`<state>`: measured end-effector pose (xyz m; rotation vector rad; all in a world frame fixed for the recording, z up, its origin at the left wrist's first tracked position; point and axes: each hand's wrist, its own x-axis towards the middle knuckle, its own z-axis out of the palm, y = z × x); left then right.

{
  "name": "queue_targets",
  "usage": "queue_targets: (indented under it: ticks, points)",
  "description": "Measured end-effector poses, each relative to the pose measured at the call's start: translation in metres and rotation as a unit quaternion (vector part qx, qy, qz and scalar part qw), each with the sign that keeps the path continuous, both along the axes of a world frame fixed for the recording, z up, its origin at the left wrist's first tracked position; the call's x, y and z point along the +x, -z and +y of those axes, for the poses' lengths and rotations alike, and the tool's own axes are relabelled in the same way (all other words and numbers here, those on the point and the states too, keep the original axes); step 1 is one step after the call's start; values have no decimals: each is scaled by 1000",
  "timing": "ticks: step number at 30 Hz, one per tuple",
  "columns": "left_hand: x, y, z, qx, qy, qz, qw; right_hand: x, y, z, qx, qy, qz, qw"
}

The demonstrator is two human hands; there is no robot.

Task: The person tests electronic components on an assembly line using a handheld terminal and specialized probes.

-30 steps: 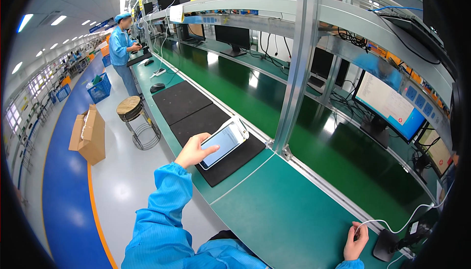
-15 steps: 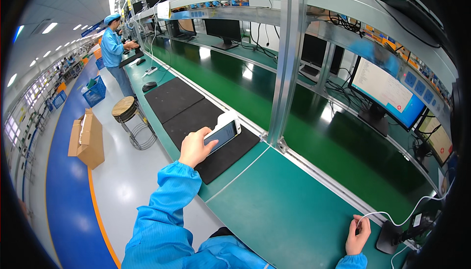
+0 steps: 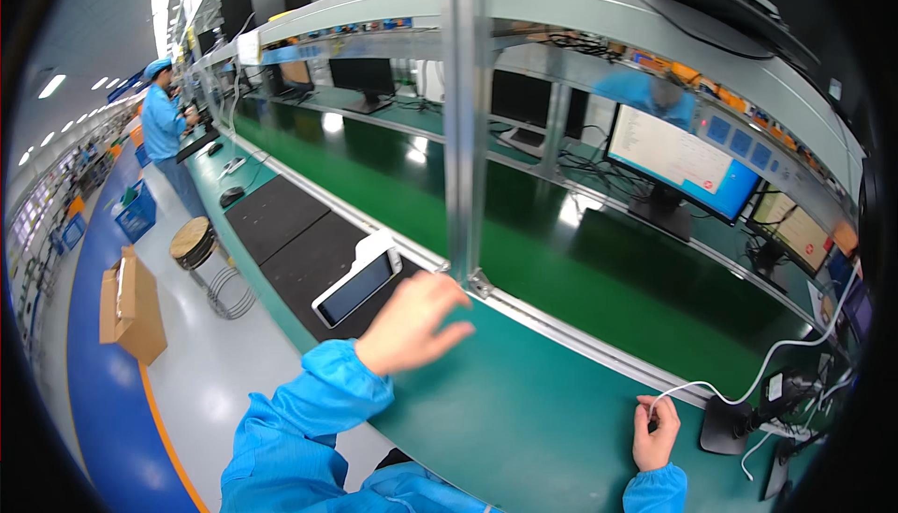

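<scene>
My left hand [image 3: 414,322] is over the green bench to the right of the phone, touching nothing. Its thumb stands apart from the fingers, and motion blurs it a little. A white-edged smartphone [image 3: 356,289] with a dark screen leans on a white holder [image 3: 374,245] on the black mat [image 3: 285,223]. At the bench's right end, my right hand [image 3: 656,431] pinches the end of a white cable [image 3: 697,386]. The plug itself is hidden by the fingers. That cable loops up toward the black stand [image 3: 725,424] beside the hand.
A metal post [image 3: 463,120] rises from the bench's far rail. Behind it runs a green conveyor [image 3: 533,204] with monitors [image 3: 678,158] beyond. On the left are a mouse [image 3: 231,196], a stool [image 3: 192,240], a cardboard box [image 3: 136,307] and a co-worker in blue [image 3: 164,125].
My left hand has let go of the smartphone and moved right, leaving it on the holder. The view has swung right. My right hand still pinches the cable.
</scene>
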<state>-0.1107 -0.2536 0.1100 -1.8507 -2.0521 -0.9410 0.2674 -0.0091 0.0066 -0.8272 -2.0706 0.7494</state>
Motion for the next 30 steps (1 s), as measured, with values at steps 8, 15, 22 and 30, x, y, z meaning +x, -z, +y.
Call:
queue_targets:
  ticks: [8, 15, 22, 30]
  points:
    - [166, -24, 52, -248, 748, -87, 610, -12, -14, -3, -5, -29, 13, 999]
    - [212, -58, 91, -254, 856, -23, 450, 7, -5, 1, -3, -22, 34, 999]
    - [209, -82, 107, -266, 844, -42, 464, -1, -1, 6, -31, -58, 22, 998]
    - [189, -85, 160, -435, 753, -48, 492, 3, -6, 6, -3, -66, 17, 998]
